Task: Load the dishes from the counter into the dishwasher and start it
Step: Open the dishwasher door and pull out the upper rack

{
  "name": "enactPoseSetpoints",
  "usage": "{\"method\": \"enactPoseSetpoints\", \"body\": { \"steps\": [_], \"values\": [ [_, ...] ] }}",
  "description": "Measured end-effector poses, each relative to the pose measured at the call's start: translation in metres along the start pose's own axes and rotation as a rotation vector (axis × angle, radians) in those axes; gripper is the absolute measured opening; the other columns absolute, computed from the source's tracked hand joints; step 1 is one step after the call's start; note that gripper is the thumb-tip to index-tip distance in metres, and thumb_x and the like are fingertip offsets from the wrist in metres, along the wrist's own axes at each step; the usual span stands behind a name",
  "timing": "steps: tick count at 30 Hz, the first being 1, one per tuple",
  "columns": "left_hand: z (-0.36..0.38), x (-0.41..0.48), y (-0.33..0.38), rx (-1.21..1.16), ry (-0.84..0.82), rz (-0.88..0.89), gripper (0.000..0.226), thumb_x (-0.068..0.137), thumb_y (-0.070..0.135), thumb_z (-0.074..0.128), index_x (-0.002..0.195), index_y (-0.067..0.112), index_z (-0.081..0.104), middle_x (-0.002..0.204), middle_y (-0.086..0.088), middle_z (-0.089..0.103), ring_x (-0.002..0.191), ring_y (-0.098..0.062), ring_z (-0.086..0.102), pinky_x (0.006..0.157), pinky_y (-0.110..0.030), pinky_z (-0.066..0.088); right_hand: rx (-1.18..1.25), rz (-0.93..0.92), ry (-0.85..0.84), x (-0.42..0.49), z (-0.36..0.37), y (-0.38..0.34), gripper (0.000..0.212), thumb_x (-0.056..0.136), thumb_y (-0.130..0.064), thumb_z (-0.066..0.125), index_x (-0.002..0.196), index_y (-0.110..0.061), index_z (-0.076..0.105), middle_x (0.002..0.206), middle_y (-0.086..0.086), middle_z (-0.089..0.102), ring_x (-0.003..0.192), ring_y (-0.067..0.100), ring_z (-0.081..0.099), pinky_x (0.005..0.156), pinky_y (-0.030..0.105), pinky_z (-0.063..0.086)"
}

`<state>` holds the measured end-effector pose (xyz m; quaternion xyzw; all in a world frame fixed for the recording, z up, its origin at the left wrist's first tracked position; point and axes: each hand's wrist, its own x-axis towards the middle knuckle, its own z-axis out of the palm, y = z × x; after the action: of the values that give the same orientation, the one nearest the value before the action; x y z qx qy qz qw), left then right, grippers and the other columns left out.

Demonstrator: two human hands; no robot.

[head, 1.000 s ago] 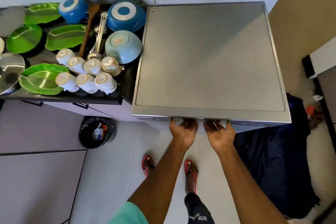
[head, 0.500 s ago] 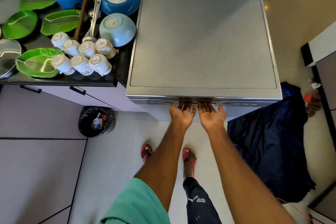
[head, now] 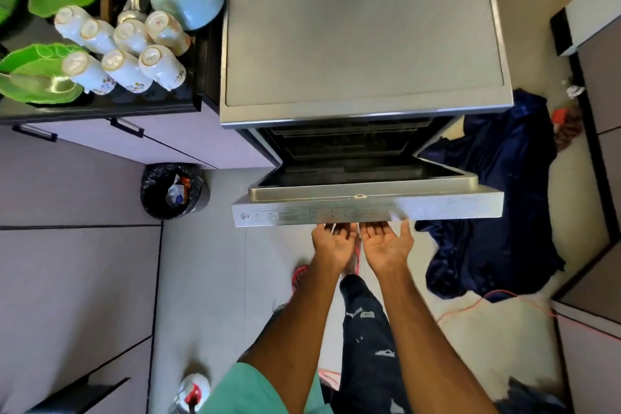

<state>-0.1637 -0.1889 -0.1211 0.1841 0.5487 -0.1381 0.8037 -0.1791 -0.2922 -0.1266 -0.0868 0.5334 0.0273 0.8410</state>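
Opening was the step: the dishwasher door [head: 437, 208] sat just above the fingers of left hand [head: 334, 244] and right hand [head: 386, 244], tips hidden, grip unclear; next it needed lowering fully.

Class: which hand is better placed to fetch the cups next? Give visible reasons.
Likely the left hand: the cups stand on the counter left of the dishwasher, on its side. The right hand would have to reach across.

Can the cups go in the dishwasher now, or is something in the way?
The dishwasher door is only partway open, tilted across the opening, with the left hand and right hand under its front edge. Nothing else visible blocks the cups.
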Motion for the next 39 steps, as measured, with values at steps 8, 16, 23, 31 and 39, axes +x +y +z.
{"method": "enactPoseSetpoints", "body": {
  "steps": [8,16,23,31,39],
  "values": [
    [-0.072,-0.018,0.017,0.850,0.099,0.085,0.038,0.104,0.036,0.050,0.111,0.002,0.065,0.115,-0.020,0.071,0.104,-0.033,0.071,0.094,-0.042,0.058,-0.306,-0.201,0.011,-0.006,-0.057,0.026,0.052,0.099,-0.038,0.060,0.137,-0.003,0.056,0.129,0.016,0.067,0.100,0.023,0.074,0.073,0.030,0.061],
    [-0.070,-0.032,0.025,1.833,-0.206,1.030,0.023,0.091,0.008,0.054,0.112,0.006,0.060,0.114,-0.010,0.062,0.108,-0.024,0.055,0.094,-0.033,0.047,-1.092,-0.419,0.240,-0.039,-0.079,0.021,0.027,0.097,-0.025,0.063,0.091,0.000,0.072,0.087,0.017,0.076,0.066,0.022,0.075,0.058,0.027,0.060],
    [-0.055,0.036,0.024,2.451,-0.234,0.873,0.045,0.103,0.035,0.039,0.142,0.015,0.047,0.145,-0.010,0.053,0.133,-0.032,0.048,0.111,-0.047,0.031,-1.998,-0.940,-0.047,0.006,-0.041,0.004,0.041,0.093,-0.033,0.064,0.129,-0.013,0.063,0.134,0.006,0.064,0.129,0.022,0.055,0.112,0.036,0.037],
    [-0.085,0.063,0.008,2.491,-0.303,0.650,0.047,0.102,0.048,0.032,0.124,0.018,0.061,0.132,-0.015,0.062,0.121,-0.038,0.058,0.104,-0.050,0.044,-2.530,-0.788,-0.109,0.049,-0.087,0.006,0.046,0.094,-0.045,0.034,0.118,-0.024,0.068,0.127,0.001,0.068,0.125,0.024,0.056,0.115,0.047,0.022],
    [-0.185,0.106,-0.041,2.587,-0.347,0.400,0.057,0.102,0.039,0.030,0.153,0.013,0.032,0.160,-0.008,0.032,0.144,-0.033,0.035,0.114,-0.057,0.032,-2.657,-0.505,-0.162,0.086,-0.201,0.029,0.061,0.100,-0.046,0.031,0.150,-0.011,0.041,0.159,0.011,0.036,0.148,0.028,0.029,0.120,0.053,0.013]
  ]
}}
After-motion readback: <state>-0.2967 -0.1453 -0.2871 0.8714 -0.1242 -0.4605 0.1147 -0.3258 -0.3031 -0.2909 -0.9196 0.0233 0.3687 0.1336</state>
